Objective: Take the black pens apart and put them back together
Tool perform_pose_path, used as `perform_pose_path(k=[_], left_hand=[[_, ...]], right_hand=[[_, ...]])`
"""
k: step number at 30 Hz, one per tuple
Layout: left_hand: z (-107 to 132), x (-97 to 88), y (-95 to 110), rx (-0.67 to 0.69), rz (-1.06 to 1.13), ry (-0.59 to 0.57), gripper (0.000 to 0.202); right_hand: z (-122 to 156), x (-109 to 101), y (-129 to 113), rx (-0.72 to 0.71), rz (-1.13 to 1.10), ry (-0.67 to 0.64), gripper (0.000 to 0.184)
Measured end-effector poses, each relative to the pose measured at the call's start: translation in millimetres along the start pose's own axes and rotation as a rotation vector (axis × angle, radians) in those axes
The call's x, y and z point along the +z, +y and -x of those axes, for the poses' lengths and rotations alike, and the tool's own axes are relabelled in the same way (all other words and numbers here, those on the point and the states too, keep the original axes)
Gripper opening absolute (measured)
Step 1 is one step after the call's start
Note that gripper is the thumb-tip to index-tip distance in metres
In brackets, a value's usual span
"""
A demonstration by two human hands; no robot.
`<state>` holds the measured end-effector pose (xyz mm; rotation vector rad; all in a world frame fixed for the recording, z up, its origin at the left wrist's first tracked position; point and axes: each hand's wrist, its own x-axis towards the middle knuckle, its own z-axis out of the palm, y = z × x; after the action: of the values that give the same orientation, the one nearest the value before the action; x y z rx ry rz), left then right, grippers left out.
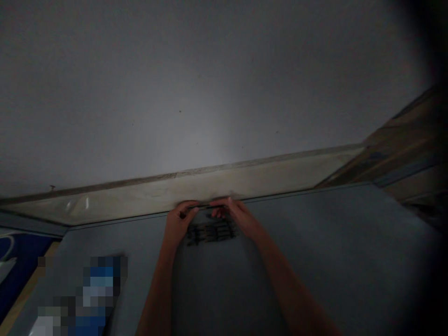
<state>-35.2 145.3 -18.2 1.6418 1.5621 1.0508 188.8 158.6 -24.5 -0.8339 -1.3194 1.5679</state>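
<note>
My left hand (179,225) and my right hand (241,217) are close together at the far edge of the grey tabletop (122,242). A thin dark stick (204,206) spans the short gap between them, with the fingers of each hand pinched around one end. It lies nearly in line with the table edge, so its full length is hard to make out. Just below the hands, several small thin dark pieces (212,232) rest on the tabletop, grouped in rough rows. In the dim light their kind cannot be told.
A pale wall (196,93) with a cream lower band (273,177) rises behind the table. Left of my arms lies a blurred-out blue and white object (98,289). Something dark blue (21,266) shows beyond the left edge; brownish boards (395,140) stand at right.
</note>
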Motion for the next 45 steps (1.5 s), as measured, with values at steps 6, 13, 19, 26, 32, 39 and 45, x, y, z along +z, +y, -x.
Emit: perform_pose_path(k=[6, 13, 19, 26, 32, 39, 45], left_hand=[[-2, 1.0, -1, -0.033, -0.045, -0.025, 0.030], [-1, 1.8, -2, 0.007, -0.034, 0.011, 0.028], [-2, 3.1, -4, 0.018, -0.047, -0.006, 0.031], [-2, 3.7, 1, 0.020, -0.079, -0.034, 0.027], [1, 5.1, 5, 0.038, -0.096, -0.017, 0.031], [3, 8.6, 4, 0.179, -0.139, -0.013, 0.028], [4, 11.0, 9, 0.268, -0.235, -0.050, 0.032]], right_hand=[[1, 3, -4, 0.002, -0.010, 0.012, 0.056], [1, 2, -4, 0.022, 0.046, 0.023, 0.057], [0, 2, -3, 0.027, 0.044, 0.037, 0.054], [0, 4, -7, 0.032, 0.045, 0.059, 0.054], [-1, 3, -5, 0.007, 0.088, 0.149, 0.040], [-3, -1, 0, 0.003, -0.009, 0.135, 0.046], [-2, 1, -2, 0.011, 0.028, 0.094, 0.045]])
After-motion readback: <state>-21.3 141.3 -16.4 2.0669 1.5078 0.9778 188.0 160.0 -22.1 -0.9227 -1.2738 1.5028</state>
